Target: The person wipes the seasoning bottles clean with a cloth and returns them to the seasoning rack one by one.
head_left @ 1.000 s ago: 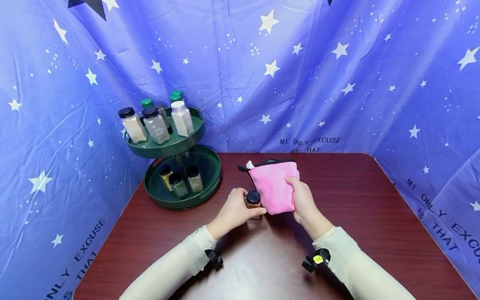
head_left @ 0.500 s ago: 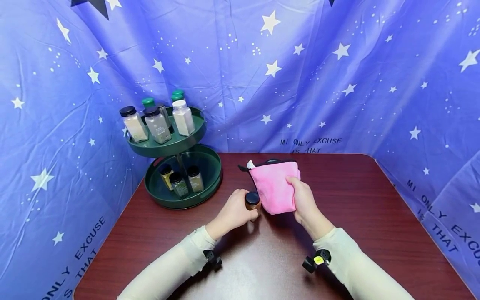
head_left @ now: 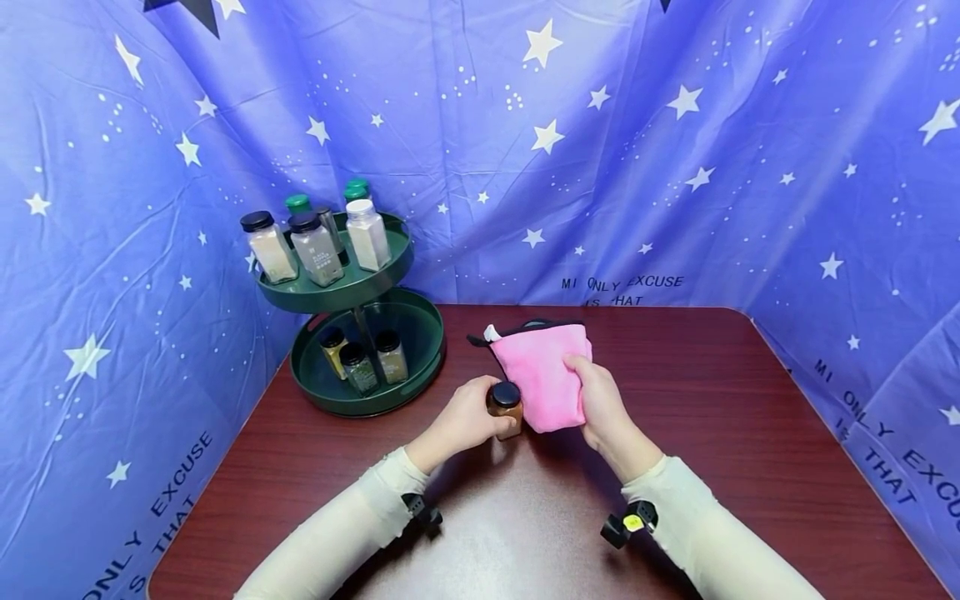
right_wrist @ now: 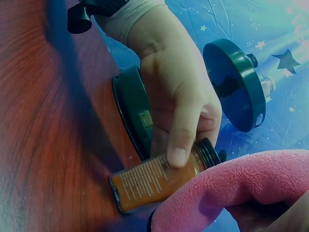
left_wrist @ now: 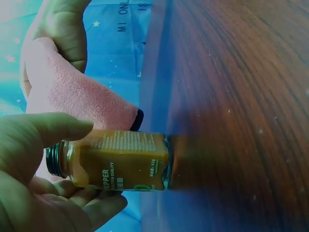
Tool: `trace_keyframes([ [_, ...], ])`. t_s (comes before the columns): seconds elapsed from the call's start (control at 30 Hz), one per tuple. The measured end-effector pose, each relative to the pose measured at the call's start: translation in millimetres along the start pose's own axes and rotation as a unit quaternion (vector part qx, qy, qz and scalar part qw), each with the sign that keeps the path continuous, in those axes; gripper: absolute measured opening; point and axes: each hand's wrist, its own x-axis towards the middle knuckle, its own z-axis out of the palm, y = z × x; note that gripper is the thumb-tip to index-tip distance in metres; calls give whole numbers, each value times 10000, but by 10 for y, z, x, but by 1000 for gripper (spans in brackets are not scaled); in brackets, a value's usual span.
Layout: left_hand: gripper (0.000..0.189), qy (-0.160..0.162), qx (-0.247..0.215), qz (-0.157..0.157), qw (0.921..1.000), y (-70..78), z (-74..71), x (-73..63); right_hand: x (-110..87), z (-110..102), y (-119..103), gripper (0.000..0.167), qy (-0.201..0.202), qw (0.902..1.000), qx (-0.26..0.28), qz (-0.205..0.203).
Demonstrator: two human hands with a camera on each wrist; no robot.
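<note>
My left hand (head_left: 465, 415) grips a small square glass spice jar (head_left: 506, 408) with a black lid, thumb on one side and fingers on the other. Brown-orange powder fills the jar (left_wrist: 123, 159), and its label reads "PEPPER" in the left wrist view. The jar's base is at or just above the table; I cannot tell which. A folded pink cloth (head_left: 546, 379) with black edging and a white tag hangs in my right hand (head_left: 606, 404), pinched at its right side. In the right wrist view the cloth (right_wrist: 231, 188) lies close along the jar's side.
A two-tier dark green round rack (head_left: 352, 408) stands at the table's back left. Several jars, one a white-capped jar (head_left: 367, 237), stand on its upper tier, and 3 smaller ones on the lower. A starry blue curtain (head_left: 480, 150) surrounds the brown table (head_left: 697, 392).
The cloth and my right hand have shifted slightly left, toward the jar. My left thumb has drawn back from the cloth's edge onto the jar, which has barely moved.
</note>
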Motion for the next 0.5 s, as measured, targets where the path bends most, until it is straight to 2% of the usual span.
trace_keyframes([
  [0.17,32,109,-196,-31,9997,-21,1,0,-41,63,45,20,-46,10000,-31,-19],
  [0.3,31,132,-178,16,9998,-29,-2,13,-38,94,130,20,-38,9999,-127,-108],
  [0.4,31,121,-120,105,9998,-43,4,28,-5,84,256,20,111,9991,-385,-105],
  [0.5,30,98,-109,120,9998,-57,11,35,30,50,421,22,251,9961,-841,95],
])
